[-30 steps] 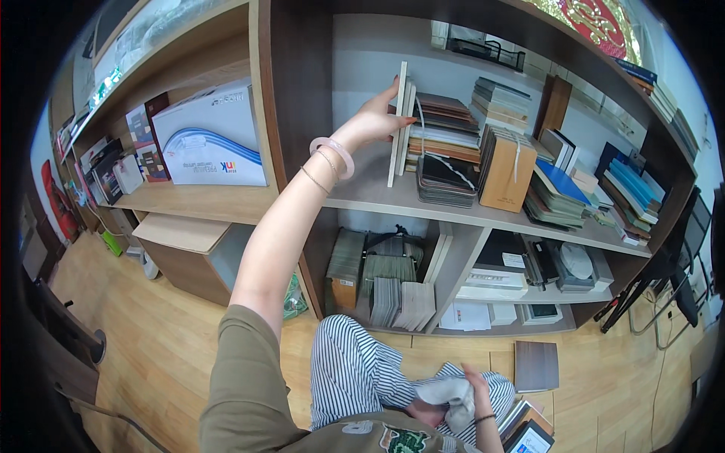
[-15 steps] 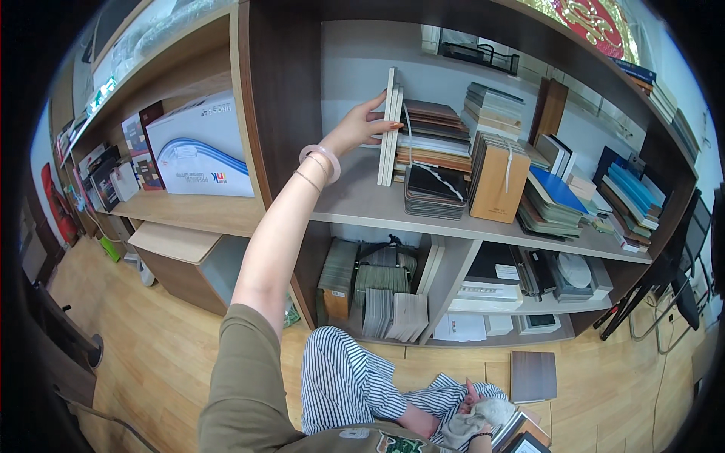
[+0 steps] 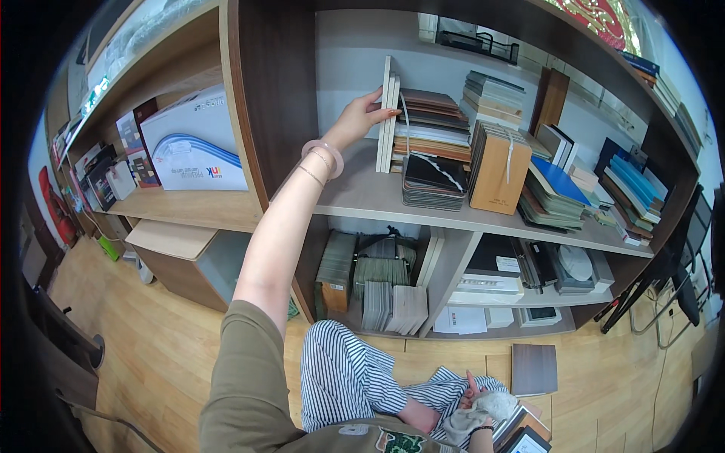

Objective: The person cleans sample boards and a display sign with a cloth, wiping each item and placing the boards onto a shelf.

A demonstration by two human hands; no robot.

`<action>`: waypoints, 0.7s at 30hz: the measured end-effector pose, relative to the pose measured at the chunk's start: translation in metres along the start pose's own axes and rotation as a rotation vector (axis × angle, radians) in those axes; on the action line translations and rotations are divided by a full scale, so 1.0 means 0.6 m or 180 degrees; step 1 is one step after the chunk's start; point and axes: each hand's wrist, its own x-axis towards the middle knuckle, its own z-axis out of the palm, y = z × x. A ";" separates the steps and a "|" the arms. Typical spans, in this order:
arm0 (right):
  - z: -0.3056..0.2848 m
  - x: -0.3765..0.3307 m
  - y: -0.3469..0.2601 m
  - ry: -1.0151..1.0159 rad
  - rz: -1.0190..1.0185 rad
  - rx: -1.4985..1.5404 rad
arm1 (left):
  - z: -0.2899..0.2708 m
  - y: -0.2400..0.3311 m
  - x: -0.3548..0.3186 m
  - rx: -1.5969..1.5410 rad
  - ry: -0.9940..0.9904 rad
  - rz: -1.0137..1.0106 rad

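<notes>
My left hand (image 3: 365, 118) reaches up to the middle shelf. Its fingers close around several thin white panels (image 3: 384, 124) that stand upright, side by side, against the left end of a stack of sample boards (image 3: 436, 124). A pale bangle and a thin bracelet circle that wrist. Low in the view, by my lap, my right hand (image 3: 479, 433) is closed on a crumpled grey cloth (image 3: 470, 420), which covers most of its fingers. Beside it, partly cut off by the lower edge, are some sample boards (image 3: 525, 434).
Bound dark tiles (image 3: 433, 185), an orange-brown boxed block (image 3: 496, 170) and a blue-topped stack (image 3: 557, 186) share the shelf. Below are grey sample bundles (image 3: 377, 306). A wood-look board (image 3: 534, 369) lies on the floor. A white box (image 3: 196, 143) fills the left cabinet.
My left hand stays at the white panels, its fingers drawn closer together. The whole view has shifted slightly. My right hand keeps the cloth near my lap.
</notes>
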 end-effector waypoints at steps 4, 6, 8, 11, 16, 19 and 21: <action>0.013 -0.004 0.003 0.0095 -0.0033 -0.0169 | 0.013 -0.017 0.016 0.0178 0.0190 0.0454; 0.014 -0.007 0.004 0.0086 -0.0069 -0.0343 | 0.018 -0.017 0.012 0.0049 0.0277 0.0285; 0.014 -0.009 0.004 0.0062 -0.0081 -0.0702 | 0.019 -0.017 0.012 -0.0017 0.0319 0.0199; 0.016 -0.006 0.002 0.0122 -0.0066 -0.0535 | 0.015 -0.023 0.016 0.0028 0.0228 0.0415; 0.011 -0.005 0.001 0.0031 0.0011 -0.0236 | 0.024 -0.032 0.016 0.0377 0.0381 0.0479; 0.011 0.006 0.007 -0.0138 0.0091 -0.0269 | 0.000 -0.053 0.009 0.0506 0.0847 0.0450; 0.012 -0.006 0.004 -0.0157 0.0004 -0.0250 | 0.011 -0.044 0.000 0.0576 0.1009 0.0245</action>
